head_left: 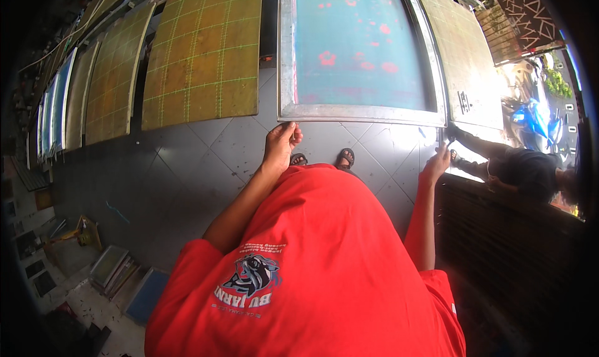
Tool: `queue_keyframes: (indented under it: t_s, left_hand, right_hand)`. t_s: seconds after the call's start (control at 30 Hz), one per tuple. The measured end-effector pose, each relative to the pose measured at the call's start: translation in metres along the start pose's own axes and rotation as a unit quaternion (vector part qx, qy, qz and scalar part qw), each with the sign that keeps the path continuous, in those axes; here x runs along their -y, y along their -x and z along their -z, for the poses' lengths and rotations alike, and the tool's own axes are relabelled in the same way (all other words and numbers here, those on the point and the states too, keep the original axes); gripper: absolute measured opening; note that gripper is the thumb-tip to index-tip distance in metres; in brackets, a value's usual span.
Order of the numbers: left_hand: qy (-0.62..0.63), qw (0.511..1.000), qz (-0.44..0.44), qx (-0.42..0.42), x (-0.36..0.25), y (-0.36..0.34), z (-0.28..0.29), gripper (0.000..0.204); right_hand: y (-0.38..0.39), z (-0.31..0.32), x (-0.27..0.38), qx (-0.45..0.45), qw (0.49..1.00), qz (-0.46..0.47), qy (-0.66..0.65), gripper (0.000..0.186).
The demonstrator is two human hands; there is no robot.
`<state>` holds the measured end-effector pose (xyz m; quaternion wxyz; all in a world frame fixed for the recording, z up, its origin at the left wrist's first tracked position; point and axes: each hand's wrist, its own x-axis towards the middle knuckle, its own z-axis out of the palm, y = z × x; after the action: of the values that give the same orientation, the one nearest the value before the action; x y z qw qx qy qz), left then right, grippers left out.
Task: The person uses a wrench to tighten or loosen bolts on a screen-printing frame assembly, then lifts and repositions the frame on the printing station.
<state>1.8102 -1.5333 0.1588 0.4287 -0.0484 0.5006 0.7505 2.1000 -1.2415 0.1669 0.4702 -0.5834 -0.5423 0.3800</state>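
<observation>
A silk-screen printing frame (362, 113), silver-edged with blue-green mesh and red flower marks, lies ahead over a work surface. My left hand (281, 146) is closed, fingers curled, just below the frame's near left corner; whether it touches the edge I cannot tell. My right hand (437, 165) is closed too, below the near right corner, with a small dark piece (449, 143) at its fingertips that is too small to name. Another person's arm (477, 143) reaches in from the right and ends close to that same corner.
Yellowish boards (203, 57) with green grid lines stand in a row to the left, and a pale board (465, 76) to the right. Grey tiles (162, 188) cover the floor. Flat frames (112, 269) sit at lower left. Outside at right is a blue motorbike (536, 120).
</observation>
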Motion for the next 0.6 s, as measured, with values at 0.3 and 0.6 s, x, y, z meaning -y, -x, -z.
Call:
queue_keyframes:
  t_s: [0.3, 0.6]
  left_hand:
    - [-0.075, 0.997, 0.033, -0.002, -0.013, 0.006, 0.028, 0.017]
    - [-0.117, 0.993, -0.021, -0.009, -0.012, 0.019, 0.024, 0.012]
  right_hand:
    - [0.106, -0.050, 0.091, 0.473, 0.870, 0.068, 0.123, 0.023]
    - [0.141, -0.122, 0.113, 0.529, 0.797, 0.240, 0.166, 0.021]
